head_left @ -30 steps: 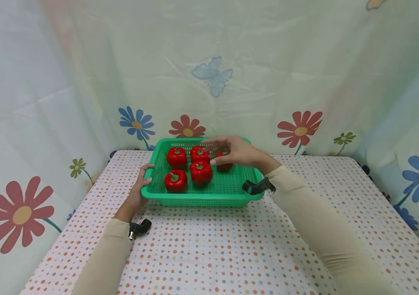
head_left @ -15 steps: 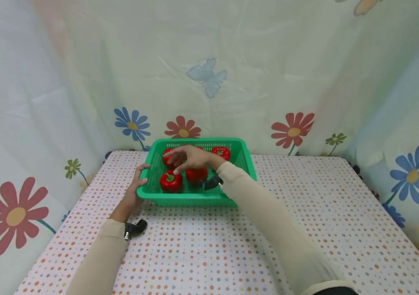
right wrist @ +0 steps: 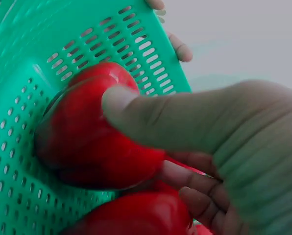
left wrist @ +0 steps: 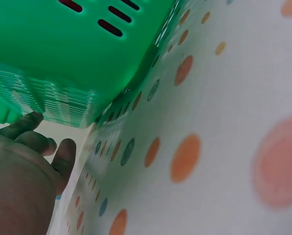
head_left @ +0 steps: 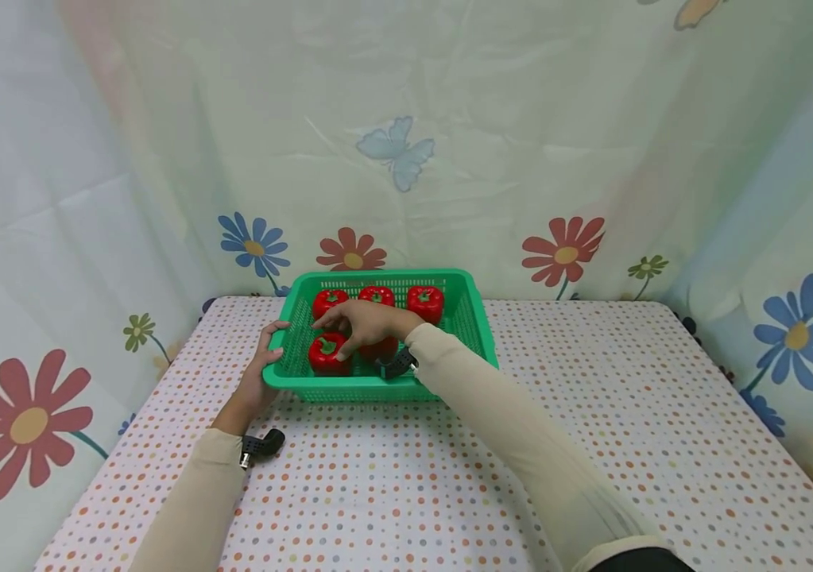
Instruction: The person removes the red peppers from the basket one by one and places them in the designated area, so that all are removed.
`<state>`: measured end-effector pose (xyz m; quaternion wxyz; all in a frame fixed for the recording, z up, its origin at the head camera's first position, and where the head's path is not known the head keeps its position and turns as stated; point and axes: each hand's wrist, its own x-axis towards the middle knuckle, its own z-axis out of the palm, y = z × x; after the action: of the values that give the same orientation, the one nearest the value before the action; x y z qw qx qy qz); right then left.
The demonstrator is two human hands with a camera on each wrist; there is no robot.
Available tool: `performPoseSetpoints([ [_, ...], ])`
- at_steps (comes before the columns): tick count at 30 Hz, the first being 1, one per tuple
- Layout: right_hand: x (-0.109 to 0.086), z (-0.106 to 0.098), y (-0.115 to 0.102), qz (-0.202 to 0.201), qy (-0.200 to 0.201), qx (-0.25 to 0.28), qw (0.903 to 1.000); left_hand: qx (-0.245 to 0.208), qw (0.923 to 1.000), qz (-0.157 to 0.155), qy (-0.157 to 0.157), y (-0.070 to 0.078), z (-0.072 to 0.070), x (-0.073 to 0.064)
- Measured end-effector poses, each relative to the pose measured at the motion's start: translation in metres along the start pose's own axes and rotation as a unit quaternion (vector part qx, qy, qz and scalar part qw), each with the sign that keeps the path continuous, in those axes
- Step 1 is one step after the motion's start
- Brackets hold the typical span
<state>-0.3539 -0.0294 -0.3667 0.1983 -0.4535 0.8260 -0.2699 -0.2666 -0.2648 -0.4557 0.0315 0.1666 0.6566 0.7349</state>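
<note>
A green plastic basket (head_left: 478, 326) stands on the table with several red bell peppers in it. My left hand (head_left: 254, 380) holds the basket's left rim; its fingertips show over that edge in the right wrist view. My right hand (head_left: 370, 322) reaches over the front-left bell pepper (head_left: 326, 359). In the right wrist view the thumb lies on this bell pepper (right wrist: 97, 132) and the fingers bend round its other side. Behind it sits another bell pepper (head_left: 329, 300), with a back-middle one (head_left: 377, 295) and a back-right one (head_left: 425, 303). The front-middle bell pepper (head_left: 380, 350) is partly hidden by my right hand.
A white cloth with coloured dots covers the table (head_left: 392, 485). A flowered curtain (head_left: 492, 159) hangs close behind the basket and along both sides. Black straps with small cameras sit on both wrists.
My right hand has moved left from above the back-right bell pepper, then down to the front-left one. The left hand has stayed at the rim. The head view has shifted slightly.
</note>
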Motion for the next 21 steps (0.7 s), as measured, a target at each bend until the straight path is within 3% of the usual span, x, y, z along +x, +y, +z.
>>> performPoseSetpoints([
  [13, 0.0002, 0.0029, -0.0041, 0.056, -0.045, -0.094, 0.9930, 0.003, 1.0000, -0.002, -0.002, -0.0022, -0.0031, -0.0001],
  [21, 0.0016, 0.0047, -0.0009, 0.055, -0.051, -0.063, 0.9952, 0.011, 0.9999, -0.010, 0.002, -0.0026, -0.0036, 0.0000],
])
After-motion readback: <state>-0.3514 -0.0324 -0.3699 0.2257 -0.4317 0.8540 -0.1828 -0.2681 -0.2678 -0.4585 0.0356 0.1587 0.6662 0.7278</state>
